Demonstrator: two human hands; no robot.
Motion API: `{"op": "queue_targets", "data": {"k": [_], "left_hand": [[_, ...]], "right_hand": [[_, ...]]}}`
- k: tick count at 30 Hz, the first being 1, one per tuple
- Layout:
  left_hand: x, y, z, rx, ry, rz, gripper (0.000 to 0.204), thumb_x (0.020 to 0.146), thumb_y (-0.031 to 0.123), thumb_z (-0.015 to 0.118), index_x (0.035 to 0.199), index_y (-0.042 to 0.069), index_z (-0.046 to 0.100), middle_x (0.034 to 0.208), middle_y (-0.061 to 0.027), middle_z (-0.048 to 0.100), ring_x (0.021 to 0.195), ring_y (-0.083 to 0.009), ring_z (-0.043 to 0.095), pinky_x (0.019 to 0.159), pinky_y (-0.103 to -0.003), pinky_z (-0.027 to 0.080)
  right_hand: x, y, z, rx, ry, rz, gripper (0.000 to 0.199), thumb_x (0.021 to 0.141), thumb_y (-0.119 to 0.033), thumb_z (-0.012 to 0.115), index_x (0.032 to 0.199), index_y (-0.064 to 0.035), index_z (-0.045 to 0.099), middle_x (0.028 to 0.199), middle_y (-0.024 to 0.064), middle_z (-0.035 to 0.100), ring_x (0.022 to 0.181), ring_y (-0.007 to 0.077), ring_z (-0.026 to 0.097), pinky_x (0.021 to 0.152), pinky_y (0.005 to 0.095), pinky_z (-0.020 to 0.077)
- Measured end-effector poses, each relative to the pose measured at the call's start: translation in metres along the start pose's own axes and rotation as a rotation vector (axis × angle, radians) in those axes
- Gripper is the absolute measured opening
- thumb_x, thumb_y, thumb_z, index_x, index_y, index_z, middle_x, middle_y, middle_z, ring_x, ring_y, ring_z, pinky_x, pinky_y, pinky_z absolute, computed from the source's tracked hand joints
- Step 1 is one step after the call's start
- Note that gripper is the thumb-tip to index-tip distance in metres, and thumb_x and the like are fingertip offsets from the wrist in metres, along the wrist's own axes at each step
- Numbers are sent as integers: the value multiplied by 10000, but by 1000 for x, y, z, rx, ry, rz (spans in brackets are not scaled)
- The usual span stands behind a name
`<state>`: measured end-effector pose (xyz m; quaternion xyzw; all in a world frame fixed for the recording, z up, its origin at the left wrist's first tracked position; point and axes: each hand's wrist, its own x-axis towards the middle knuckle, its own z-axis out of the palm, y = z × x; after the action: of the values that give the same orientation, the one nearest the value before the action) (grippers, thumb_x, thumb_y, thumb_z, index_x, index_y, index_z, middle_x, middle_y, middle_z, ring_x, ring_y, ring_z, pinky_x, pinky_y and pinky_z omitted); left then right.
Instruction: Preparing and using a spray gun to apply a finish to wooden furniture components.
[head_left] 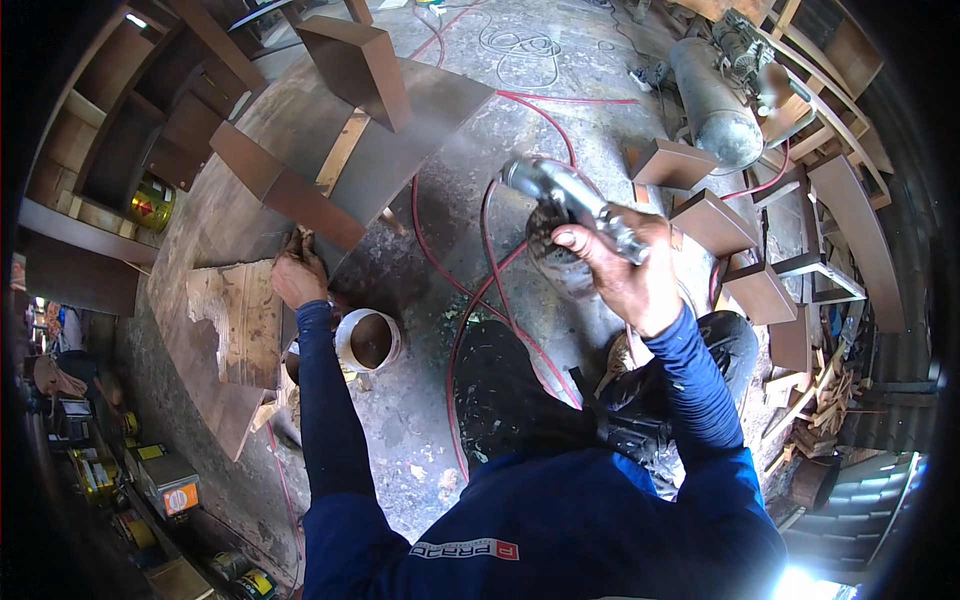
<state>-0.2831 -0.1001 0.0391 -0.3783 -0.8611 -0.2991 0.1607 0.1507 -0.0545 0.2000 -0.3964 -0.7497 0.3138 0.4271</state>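
A metal spray gun is held up in my right hand, its nozzle end pointing left toward the brown boards. Below the gun hangs its round, stained cup, partly behind my hand. My left hand reaches to the lower edge of a brown-coated board, fingers curled against it; their tips are partly hidden. Another brown board stands farther off on the work surface. Between the two lies a bare wood strip. A faint haze hangs left of the nozzle.
An open white bucket of brown liquid stands beside my left forearm. Red hose loops across the floor between the surface and my legs. A compressor tank sits far right, above several coated pieces. Rough plywood lies near left.
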Motion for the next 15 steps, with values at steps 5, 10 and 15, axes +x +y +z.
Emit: {"op": "queue_targets", "data": {"k": [5, 10, 15], "left_hand": [[-1, -2, -2, 19, -15, 11, 288, 912, 294, 677, 1124, 119, 763, 1048, -184, 726, 949, -378, 698, 836, -441, 545], [-2, 3, 0, 21, -22, -28, 293, 915, 299, 673, 1118, 107, 764, 1068, -181, 725, 958, -373, 698, 842, -440, 544], [-1, 3, 0, -22, -15, -3, 310, 916, 302, 672, 1125, 89, 758, 1115, -172, 715, 992, -366, 695, 875, -434, 539]], "right_hand": [[11, -18, -3, -3, 35, -113, 361, 831, -293, 834, 827, 34, 680, 646, 38, 586, 580, 101, 482, 538, 290, 407], [4, 20, 18, -116, -106, -92, 427, 840, -367, 802, 962, 36, 732, 726, 187, 690, 599, 280, 666, 593, 374, 506], [6, 27, 14, -152, -20, 79, 428, 844, -384, 803, 995, 11, 744, 691, 177, 681, 568, 253, 620, 597, 373, 499]]}}
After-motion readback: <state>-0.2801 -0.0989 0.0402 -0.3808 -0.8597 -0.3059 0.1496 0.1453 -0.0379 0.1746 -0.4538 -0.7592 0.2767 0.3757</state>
